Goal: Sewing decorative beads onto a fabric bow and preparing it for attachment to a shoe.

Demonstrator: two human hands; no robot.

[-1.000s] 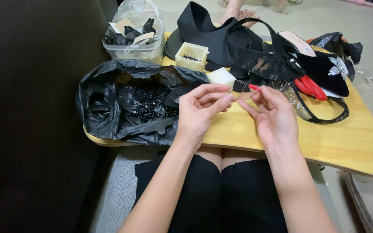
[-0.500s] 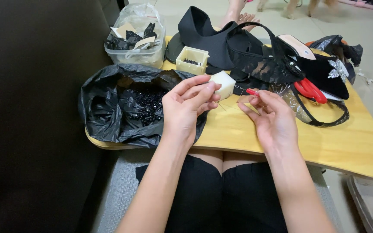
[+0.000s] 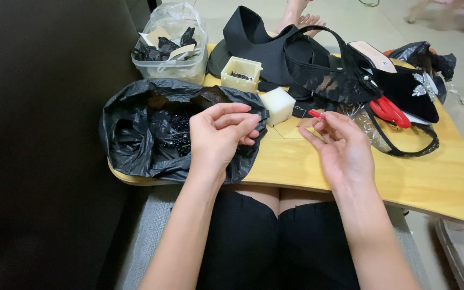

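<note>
Left hand (image 3: 218, 134) held above the open crumpled black plastic bag of small black beads (image 3: 157, 131), fingers curled and thumb pressed to the fingertips in a pinch; pinched object too small to identify. Right hand (image 3: 339, 150) raised to the right of the bag, over the light wooden lap table (image 3: 414, 182), fingertips closed on a small red-tipped item (image 3: 316, 114); not clear whether a pin or a tool. White foam cube (image 3: 277, 104) standing on the table just right of the bag, between bag and right hand. Small cream square box holding dark beads (image 3: 241, 74) just behind the bag. Clear plastic tub with black fabric scraps and paper tags (image 3: 170, 51) behind the bag, toward its left. Pile of black fabric and lace shoe uppers (image 3: 307, 64) well to the right of the bag, behind the right hand. Red-handled scissors (image 3: 390, 111) farther right, lying against a black shoe piece with a silver jewelled ornament (image 3: 420, 88).
</note>
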